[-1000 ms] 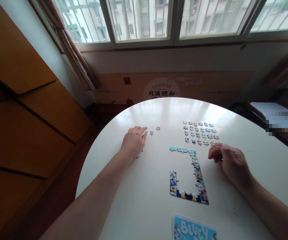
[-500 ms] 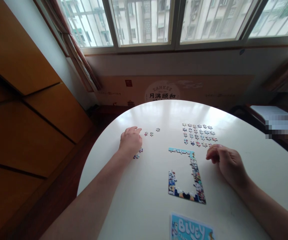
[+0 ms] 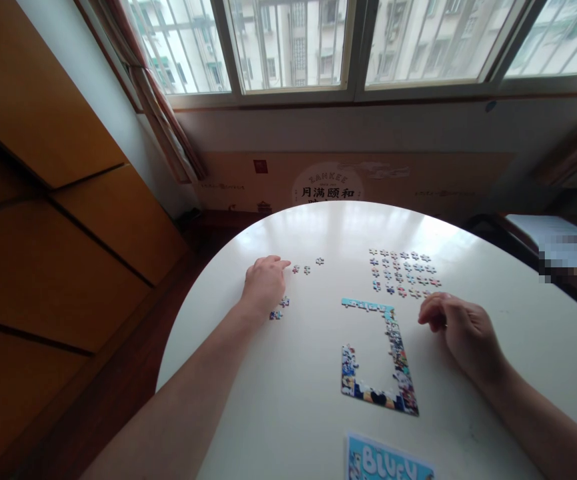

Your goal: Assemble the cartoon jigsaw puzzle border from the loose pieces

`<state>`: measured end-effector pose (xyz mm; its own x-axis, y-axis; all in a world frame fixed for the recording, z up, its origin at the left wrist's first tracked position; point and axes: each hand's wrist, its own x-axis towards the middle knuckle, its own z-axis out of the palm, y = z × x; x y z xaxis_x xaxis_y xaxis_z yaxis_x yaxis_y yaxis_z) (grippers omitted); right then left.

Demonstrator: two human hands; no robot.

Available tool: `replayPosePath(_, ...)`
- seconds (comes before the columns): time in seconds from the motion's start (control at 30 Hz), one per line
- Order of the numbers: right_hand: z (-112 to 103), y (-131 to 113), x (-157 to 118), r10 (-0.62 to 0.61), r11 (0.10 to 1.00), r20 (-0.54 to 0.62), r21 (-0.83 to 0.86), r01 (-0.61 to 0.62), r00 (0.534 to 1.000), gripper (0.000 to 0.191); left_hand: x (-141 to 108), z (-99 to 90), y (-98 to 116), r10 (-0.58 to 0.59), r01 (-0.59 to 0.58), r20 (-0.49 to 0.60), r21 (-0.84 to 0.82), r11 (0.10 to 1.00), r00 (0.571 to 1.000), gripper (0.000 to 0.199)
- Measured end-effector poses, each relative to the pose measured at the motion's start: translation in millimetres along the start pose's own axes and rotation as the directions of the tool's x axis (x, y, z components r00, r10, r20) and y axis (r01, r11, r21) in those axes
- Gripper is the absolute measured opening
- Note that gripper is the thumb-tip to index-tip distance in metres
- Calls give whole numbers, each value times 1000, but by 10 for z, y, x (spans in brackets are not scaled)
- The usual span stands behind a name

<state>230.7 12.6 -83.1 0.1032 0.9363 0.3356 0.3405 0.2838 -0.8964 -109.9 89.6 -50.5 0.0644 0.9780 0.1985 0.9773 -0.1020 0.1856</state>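
Observation:
My left hand is low over the left part of the white table, fingers spread, its fingertips beside a few loose puzzle pieces. Joined pieces lie partly beneath its wrist side. My right hand rests on the right with its fingers curled; whether anything is between them is hidden. It is right of the partly joined puzzle border, whose left side has a gap. Rows of loose pieces lie behind the border, the nearest close to my right fingertips.
A blue Bluey sheet or box lies at the near edge of view on the round white table. Wooden cabinets stand left, a window is beyond, and a dark chair is at the far right.
The view has shifted slightly, moving everything a little right and down in the picture. My left index finger looks a bit more stretched toward the loose pieces. My right hand keeps its curled pose.

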Motion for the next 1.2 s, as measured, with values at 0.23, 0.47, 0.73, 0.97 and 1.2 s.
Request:
replayPosePath(0.23,-2,16,-4,7,1000,2,6,-7,1000,47,34,-50,-115,11,-12,-28,-59,998,1000,50)
replayPosePath(0.47,-10,18,-1,4,1000,-1,9,-4,1000,45,53,-12,-65,115,-114,36,-31,993,993,48)
replayPosePath(0.73,-6,8,6,-5,1000,1,23,5,1000,46,5,-180,-26,120,-117,54,-68,991,991,21)
replayPosePath(0.97,-7,19,15,-12,1000,12,26,12,1000,47,3,-170,-78,230,-217,133,-105,970,964,39)
replayPosePath(1.2,-3,14,14,-22,999,0,36,22,1000,46,33,-204,-117,228,-223,115,-58,973,967,23)
